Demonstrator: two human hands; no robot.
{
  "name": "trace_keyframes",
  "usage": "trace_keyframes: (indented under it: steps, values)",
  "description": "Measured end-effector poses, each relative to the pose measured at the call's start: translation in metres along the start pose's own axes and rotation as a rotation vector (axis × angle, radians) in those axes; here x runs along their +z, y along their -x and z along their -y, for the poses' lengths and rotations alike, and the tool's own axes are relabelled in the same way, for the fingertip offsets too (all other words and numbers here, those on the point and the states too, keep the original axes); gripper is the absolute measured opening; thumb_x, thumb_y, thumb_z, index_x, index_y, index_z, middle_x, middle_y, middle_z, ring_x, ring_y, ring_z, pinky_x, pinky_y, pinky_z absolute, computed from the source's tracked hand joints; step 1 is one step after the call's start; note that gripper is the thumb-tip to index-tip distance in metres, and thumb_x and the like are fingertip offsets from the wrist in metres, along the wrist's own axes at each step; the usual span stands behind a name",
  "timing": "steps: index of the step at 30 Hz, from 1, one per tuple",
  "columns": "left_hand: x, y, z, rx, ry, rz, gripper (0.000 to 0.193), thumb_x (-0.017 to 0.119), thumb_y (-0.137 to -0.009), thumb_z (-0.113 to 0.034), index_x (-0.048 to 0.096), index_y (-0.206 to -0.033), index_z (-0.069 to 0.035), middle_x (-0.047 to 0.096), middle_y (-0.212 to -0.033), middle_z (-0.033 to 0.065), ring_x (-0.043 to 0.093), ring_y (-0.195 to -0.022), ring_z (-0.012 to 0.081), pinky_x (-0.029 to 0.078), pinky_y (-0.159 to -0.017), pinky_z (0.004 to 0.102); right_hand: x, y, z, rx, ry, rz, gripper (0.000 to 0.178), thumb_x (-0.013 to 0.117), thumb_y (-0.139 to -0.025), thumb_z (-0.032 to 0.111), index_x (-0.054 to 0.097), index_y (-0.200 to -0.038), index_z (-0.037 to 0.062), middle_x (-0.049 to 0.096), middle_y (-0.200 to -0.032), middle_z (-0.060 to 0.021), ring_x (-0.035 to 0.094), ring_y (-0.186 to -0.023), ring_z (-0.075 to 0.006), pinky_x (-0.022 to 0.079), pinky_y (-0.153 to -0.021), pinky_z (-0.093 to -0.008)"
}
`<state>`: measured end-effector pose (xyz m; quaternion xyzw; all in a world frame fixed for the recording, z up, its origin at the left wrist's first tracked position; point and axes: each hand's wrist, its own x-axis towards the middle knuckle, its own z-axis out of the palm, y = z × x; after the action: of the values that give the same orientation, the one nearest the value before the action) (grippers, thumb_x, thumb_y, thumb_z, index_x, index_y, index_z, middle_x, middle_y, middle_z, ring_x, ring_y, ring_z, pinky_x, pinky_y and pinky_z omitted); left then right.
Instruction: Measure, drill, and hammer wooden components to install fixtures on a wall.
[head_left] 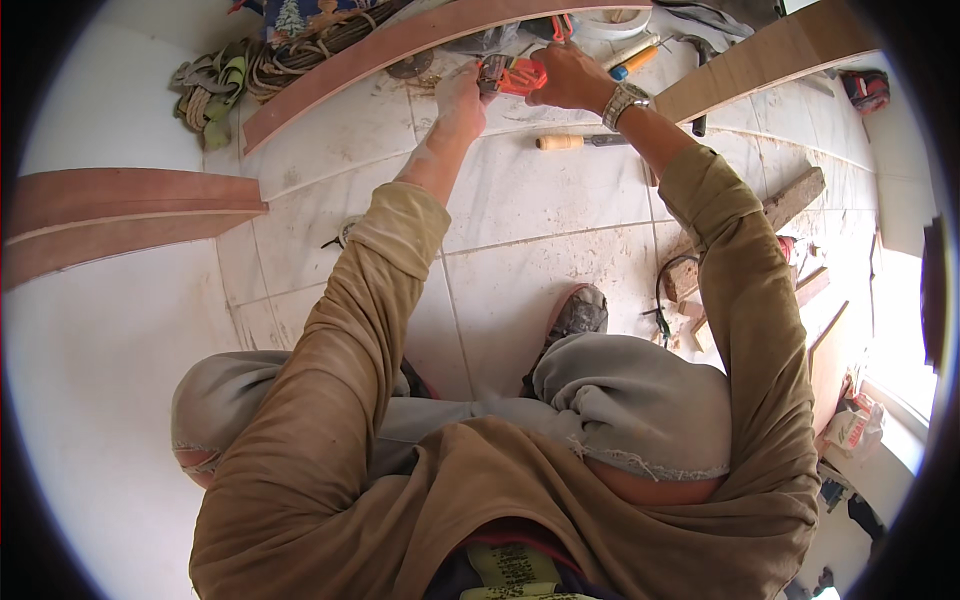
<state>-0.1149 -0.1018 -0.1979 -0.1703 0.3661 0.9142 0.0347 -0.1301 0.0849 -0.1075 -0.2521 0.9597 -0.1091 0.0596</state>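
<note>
Head camera: from my distant seat I see the left hand (461, 102) closed at the grey end of a red tool (521, 76), and the right hand (572, 78) curled around its other end; how tightly, I cannot tell. I judge it best to keep both wrists steady and the fingertips away from any working edge. The tool looks compact, red-orange with grey and dark parts; its exact kind is unclear. It is near the curved board (400, 48), with a wooden-handled tool (560, 142) closer to the body.
</note>
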Motion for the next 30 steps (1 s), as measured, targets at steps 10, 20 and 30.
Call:
trace_keyframes:
  steps: [10,20,30]
  values:
    - [0.027,0.008,-0.028,0.14,0.122,0.028,0.022,0.05,-0.107,-0.018,0.055,-0.12,-0.002,0.064,-0.112,0.0107,0.065,-0.101,0.0219,0.058,-0.091,0.0355,0.016,0.002,-0.005,0.096,-0.277,-0.052,0.069,0.086,-0.068,0.045,0.068,-0.118,0.0005,0.072,-0.109,-0.0209,0.068,-0.106,-0.0347,0.052,-0.095,-0.0432]
    - [-0.015,-0.018,-0.01,-0.066,0.279,-0.149,0.026,0.041,-0.09,0.009,0.055,-0.11,0.0,0.064,-0.1,0.012,0.066,-0.092,0.0254,0.059,-0.085,0.0325,0.021,-0.004,-0.028,0.126,-0.198,-0.013,0.061,0.086,-0.065,0.041,0.069,-0.105,-0.0018,0.073,-0.093,-0.0195,0.072,-0.09,-0.0311,0.056,-0.085,-0.0391]
    - [-0.018,-0.006,-0.011,0.687,-0.926,-0.232,0.027,0.055,-0.088,0.002,0.074,-0.107,0.0,0.074,-0.094,0.009,0.07,-0.087,0.0172,0.054,-0.078,0.0273,0.04,-0.002,-0.056,0.17,-0.2,0.019,0.055,0.087,-0.062,0.042,0.069,-0.086,-0.0031,0.072,-0.079,-0.0177,0.072,-0.082,-0.0313,0.057,-0.079,-0.0401]
